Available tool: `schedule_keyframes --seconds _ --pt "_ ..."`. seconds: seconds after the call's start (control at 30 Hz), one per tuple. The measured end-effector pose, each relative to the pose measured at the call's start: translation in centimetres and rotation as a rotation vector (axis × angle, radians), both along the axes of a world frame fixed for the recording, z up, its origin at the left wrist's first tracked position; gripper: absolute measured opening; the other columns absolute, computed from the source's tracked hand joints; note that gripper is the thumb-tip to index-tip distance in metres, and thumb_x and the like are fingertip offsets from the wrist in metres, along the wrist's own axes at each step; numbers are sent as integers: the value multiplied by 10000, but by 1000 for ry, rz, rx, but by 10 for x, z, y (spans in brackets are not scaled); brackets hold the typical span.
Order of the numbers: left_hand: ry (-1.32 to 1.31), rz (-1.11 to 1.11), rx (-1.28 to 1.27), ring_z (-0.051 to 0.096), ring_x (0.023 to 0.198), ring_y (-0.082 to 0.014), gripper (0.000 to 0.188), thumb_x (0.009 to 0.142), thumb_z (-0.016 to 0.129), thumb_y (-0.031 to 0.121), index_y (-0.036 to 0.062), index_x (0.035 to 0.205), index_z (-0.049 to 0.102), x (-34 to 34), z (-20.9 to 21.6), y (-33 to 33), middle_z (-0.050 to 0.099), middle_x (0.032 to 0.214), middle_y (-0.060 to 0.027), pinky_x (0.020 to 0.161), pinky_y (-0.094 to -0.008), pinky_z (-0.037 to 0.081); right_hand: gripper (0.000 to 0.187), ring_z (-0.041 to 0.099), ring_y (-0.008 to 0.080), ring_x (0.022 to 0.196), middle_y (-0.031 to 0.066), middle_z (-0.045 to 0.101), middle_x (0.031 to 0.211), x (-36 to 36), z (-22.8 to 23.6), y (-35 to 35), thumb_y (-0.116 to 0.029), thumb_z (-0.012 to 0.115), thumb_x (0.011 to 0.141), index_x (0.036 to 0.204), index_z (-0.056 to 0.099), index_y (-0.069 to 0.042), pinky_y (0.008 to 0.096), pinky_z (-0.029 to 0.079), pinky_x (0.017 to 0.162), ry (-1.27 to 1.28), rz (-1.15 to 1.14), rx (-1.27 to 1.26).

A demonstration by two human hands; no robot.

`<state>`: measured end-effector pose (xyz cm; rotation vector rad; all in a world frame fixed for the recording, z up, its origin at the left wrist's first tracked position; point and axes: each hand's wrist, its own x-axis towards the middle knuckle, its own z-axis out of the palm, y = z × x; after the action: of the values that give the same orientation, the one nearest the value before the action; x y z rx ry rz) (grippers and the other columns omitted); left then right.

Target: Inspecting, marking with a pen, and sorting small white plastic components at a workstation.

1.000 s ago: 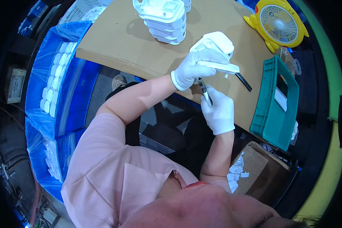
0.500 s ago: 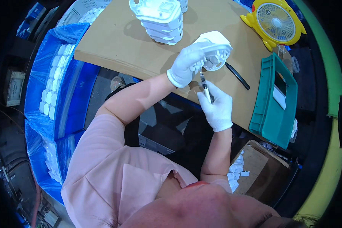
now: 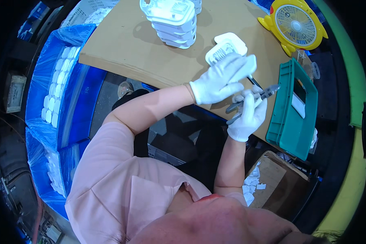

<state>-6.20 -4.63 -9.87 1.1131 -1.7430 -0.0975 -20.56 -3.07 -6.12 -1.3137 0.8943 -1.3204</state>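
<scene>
A person is holding a smooth white plastic part (image 3: 248, 68) and grey metal pliers (image 3: 269, 92) over a brown flat table (image 3: 166, 67)
The white-gloved left hand (image 3: 215, 82) is keeping the part between fingers and thumb, ahead of the white-gloved right hand (image 3: 248, 120), which is gripping the pliers, tips pointing rightward; the step seems to be handling, with no cutting, and the next move is probably calling for steady holding and careful turning of the tips
</scene>
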Motion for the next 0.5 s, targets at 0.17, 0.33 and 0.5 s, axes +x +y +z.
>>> schedule_keyframes --seconds 0.17,0.33,0.5 --pt "12 5 -22 385 1256 -475 625 871 580 335 -27 1354 418 -7 -1 -2 447 1299 -294 1102 -516 284 250 549 130 791 82 547 885 -4 -10 2 -65 488 944 1171 457 36 279 457 715 -68 13 -124" --pt "101 -8 -96 453 1213 -419 609 788 635 273 -1 1314 498 -2 23 10 495 1291 -237 1046 -473 348 252 552 144 845 129 570 1007 0 -7 -1 -66 471 952 1185 455 28 303 468 773 -111 -14 -65" --pt "94 413 -171 495 1101 -399 556 748 698 309 31 1207 552 11 2 7 524 1203 -213 950 -489 385 250 570 146 856 179 566 1111 6 -10 -2 -50 479 950 1187 453 25 315 484 801 -88 2 50"
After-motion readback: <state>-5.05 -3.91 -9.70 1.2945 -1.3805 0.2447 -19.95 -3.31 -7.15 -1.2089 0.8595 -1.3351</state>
